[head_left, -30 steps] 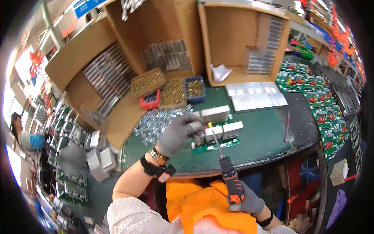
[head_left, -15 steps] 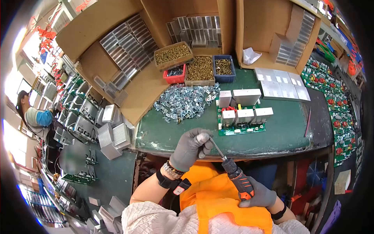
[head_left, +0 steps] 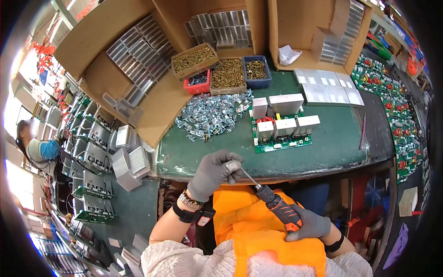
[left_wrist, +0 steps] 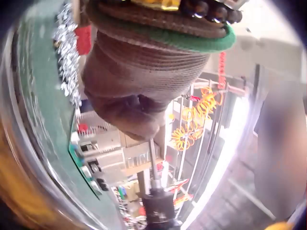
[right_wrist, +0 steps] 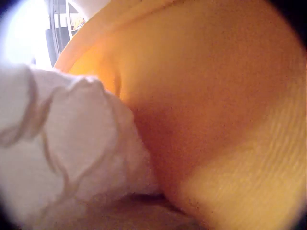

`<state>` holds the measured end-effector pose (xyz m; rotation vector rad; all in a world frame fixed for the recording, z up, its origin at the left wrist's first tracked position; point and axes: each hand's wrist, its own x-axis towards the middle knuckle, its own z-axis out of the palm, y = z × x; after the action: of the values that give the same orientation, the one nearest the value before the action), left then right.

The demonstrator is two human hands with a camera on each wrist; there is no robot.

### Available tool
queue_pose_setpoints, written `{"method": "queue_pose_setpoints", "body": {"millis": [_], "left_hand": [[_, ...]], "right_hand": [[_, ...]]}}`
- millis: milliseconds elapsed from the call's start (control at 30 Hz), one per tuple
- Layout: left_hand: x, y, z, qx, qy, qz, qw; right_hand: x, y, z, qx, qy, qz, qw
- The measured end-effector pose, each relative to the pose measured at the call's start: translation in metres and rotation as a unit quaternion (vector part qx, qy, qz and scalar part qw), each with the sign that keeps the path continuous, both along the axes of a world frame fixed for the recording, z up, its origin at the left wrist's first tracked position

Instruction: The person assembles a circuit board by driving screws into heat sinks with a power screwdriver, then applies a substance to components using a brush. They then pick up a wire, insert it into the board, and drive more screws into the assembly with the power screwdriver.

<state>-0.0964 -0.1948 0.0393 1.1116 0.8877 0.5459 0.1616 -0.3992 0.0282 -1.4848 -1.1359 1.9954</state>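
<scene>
My right hand (head_left: pixel 311 223), in a grey glove, grips a black and orange electric screwdriver (head_left: pixel 280 208) low over the orange apron. Its long thin bit (head_left: pixel 249 176) points up and left. At the bit's tip, my gloved left hand (head_left: pixel 213 175) has its fingers curled, with thumb and fingertips pinching there; whether a screw sits between them I cannot tell. The left wrist view also has the bit (left_wrist: pixel 153 160) running into the curled fingers. Beyond the hands a green circuit board (head_left: pixel 282 146) with several silver heat sinks (head_left: pixel 286 103) lies on the table.
A heap of small metal clips (head_left: pixel 210 115) lies left of the board. Behind it stand a red bin (head_left: pixel 197 87), a blue bin (head_left: pixel 258 83) and trays of brass screws (head_left: pixel 228 74). Cardboard boxes (head_left: pixel 300 27) hold heat sinks. More circuit boards (head_left: pixel 392 106) lie at right; a person (head_left: pixel 39 147) is at far left.
My left hand has come back from over the circuit board to the screwdriver's bit tip, near the table's front edge. The right hand keeps its grip on the screwdriver. The head view has shifted.
</scene>
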Motion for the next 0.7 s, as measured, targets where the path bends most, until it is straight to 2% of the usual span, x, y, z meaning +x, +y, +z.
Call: {"method": "queue_pose_setpoints", "body": {"millis": [67,200,233,267,300,333,367,433,667,700], "left_hand": [[-0.001,-0.003,-0.01,0.006,-0.007,0.033,0.999],[-0.007,0.004,-0.006,-0.022,0.033,0.025,0.999],[-0.011,0.013,-0.01,0.127,0.042,0.075,0.988],[-0.017,0.024,-0.014,0.273,0.051,0.123,0.953],[-0.032,0.044,-0.015,0.341,0.164,0.137,0.915],[-0.049,0.066,-0.016,0.406,0.274,0.149,0.859],[-0.061,0.08,-0.021,0.407,0.276,0.151,0.857],[-0.076,0.102,-0.028,0.463,0.422,0.087,0.775],[-0.079,0.123,-0.031,0.512,0.475,0.008,0.716],[-0.078,0.128,-0.028,0.469,0.537,-0.042,0.7]], "right_hand": [[-0.003,0.003,0.002,-0.017,0.008,0.001,1.0],[-0.005,0.004,0.0,-0.031,-0.019,0.028,0.999],[-0.005,0.003,0.001,-0.046,-0.022,0.01,0.999],[-0.006,0.0,0.002,-0.062,-0.025,-0.007,0.998],[-0.006,-0.003,-0.001,-0.062,-0.023,-0.005,0.998],[-0.005,-0.006,-0.006,-0.044,-0.007,-0.038,0.998],[-0.004,-0.008,-0.009,-0.026,0.009,-0.072,0.997],[-0.004,-0.009,-0.011,-0.016,0.007,-0.076,0.997],[-0.006,-0.012,-0.012,-0.007,0.001,-0.084,0.996],[-0.006,-0.011,-0.012,-0.007,0.001,-0.083,0.997]]}}
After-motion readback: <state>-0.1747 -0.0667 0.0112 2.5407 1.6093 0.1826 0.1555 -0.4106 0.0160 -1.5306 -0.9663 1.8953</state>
